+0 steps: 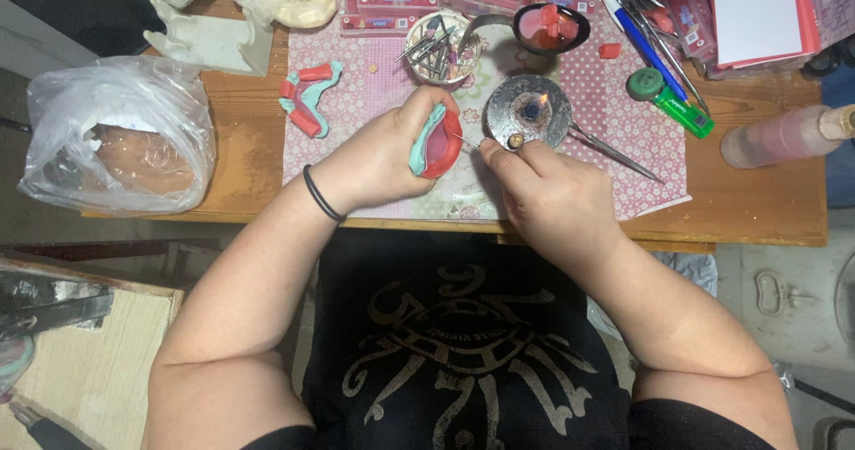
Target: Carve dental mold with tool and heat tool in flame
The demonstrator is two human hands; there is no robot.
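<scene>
While two hands (383, 151) (543, 187) work, one burner (527, 111) sits.

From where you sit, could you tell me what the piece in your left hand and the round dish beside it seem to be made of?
The piece in the left hand looks like red wax on a teal, matte base, perhaps plaster: soft smooth red surface, chalky edge. The round dish looks like metal, dull grey with scorched dark patches around its centre.
</scene>
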